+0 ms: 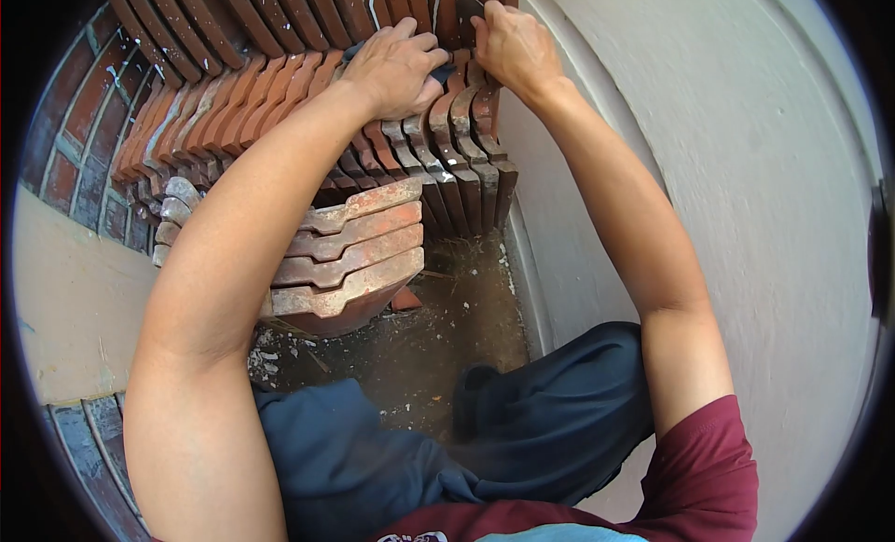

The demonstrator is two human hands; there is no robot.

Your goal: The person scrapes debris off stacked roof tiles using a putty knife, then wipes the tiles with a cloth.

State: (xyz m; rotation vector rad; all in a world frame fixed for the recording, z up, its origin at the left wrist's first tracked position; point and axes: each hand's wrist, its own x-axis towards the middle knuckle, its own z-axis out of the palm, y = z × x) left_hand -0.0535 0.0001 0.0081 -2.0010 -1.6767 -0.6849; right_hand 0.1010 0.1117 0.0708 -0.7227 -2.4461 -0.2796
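My left hand [396, 71] rests on the upper edge of a row of standing roof tiles [256, 104], its fingers apart and bent. Something dark [442, 73] shows partly beneath it; I cannot make out what it is. To its right, my right hand [517, 48] is closed, thumb and fingers pinching the edge of a dark flat piece [469, 11] by the upper row of tiles [322, 15]. White streaks mark several tiles in that upper row. Whether the dark piece is a tile or a tool cannot be told.
A short stack of tiles [359, 248] lies in front of the row, below my left forearm. A pale wall [736, 160] curves along the right, and a brick wall [75, 141] stands at left. A tile fragment [406, 300] lies on the dirty floor [438, 328] near my knees.
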